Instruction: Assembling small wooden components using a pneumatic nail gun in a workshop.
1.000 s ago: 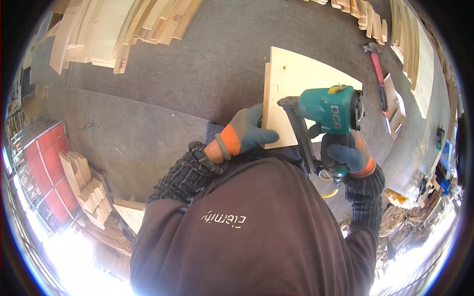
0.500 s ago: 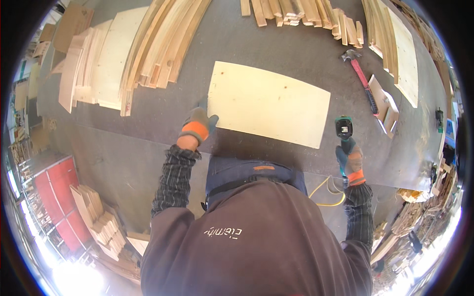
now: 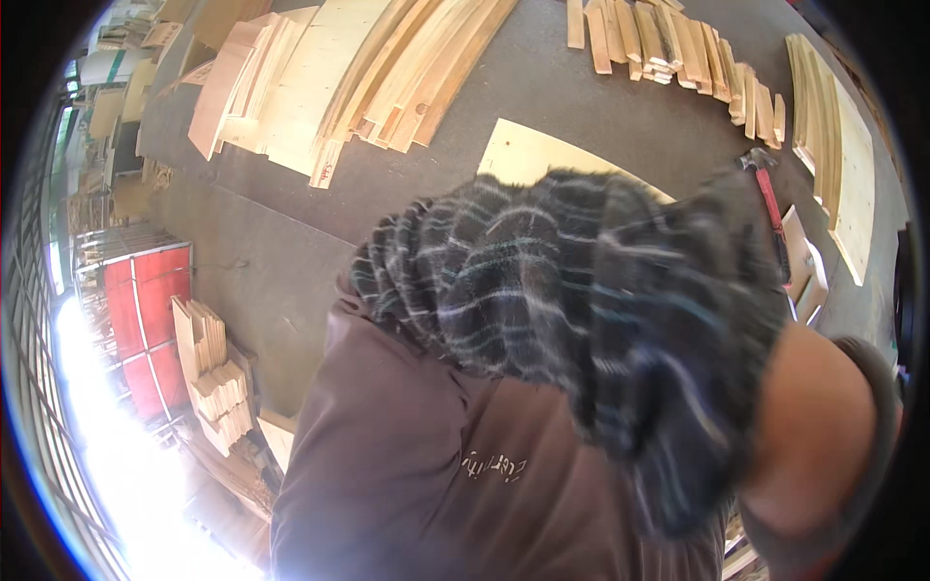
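Observation:
My left arm in a striped dark sleeve (image 3: 523, 271) is raised close to the camera and reaches across to the right. Past the cuff shows a bare wrist (image 3: 814, 426). My left hand (image 3: 877, 397) is blurred at the right rim, its fingers hidden, so what it holds or touches cannot be made out. Behind the sleeve, a pale wooden board (image 3: 528, 155) lies on the grey table, most of it covered from sight. My right hand and the green-and-black power tool are out of sight. A red-handled hammer (image 3: 767, 194) lies beyond the arm, beside small wood pieces (image 3: 800, 257).
Long wooden strips (image 3: 426, 73) and flat boards (image 3: 300, 107) lie at the far left of the table (image 3: 504, 97). Short slats (image 3: 668, 44) are piled at the back. More boards (image 3: 852, 184) lie at the right. A red panel (image 3: 150, 320) and stacked wood (image 3: 213, 378) stand at the left.
My left hand has left the board, and its arm has swung up and across to the right. My right hand and the power tool have gone from sight. The view has shifted left.

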Demonstrator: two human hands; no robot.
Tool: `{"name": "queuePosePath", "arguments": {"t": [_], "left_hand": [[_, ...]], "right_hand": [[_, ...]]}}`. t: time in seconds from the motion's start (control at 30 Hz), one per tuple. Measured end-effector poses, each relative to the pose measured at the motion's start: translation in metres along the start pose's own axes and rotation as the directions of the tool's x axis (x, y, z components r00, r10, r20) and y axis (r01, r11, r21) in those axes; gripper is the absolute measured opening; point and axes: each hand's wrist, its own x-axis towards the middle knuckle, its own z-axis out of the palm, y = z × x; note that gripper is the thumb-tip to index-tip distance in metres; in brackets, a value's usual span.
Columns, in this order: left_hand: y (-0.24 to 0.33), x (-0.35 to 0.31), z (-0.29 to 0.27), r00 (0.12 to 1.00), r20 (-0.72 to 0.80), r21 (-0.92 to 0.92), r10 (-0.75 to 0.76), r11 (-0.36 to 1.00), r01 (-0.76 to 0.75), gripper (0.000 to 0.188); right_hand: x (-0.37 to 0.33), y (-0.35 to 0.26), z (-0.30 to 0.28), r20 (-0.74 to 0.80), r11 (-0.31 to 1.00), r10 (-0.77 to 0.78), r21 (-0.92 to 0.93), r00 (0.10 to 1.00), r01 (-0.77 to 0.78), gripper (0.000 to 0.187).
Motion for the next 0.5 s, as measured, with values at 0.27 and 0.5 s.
{"name": "queuePosePath", "arguments": {"t": [0.27,0.5], "left_hand": [[-0.194,-0.005,0.195,0.954,-0.084,0.234,-0.289,0.924,0.301,0.032],[-0.193,-0.08,0.263,0.832,-0.168,0.449,-0.529,0.71,0.543,0.034]], "right_hand": [[0.002,-0.016,-0.013,-0.033,0.994,-0.012,0.108,0.999,0.015,0.06],[0.01,-0.056,0.013,-0.019,0.965,-0.022,0.26,1.0,0.026,0.061]]}}
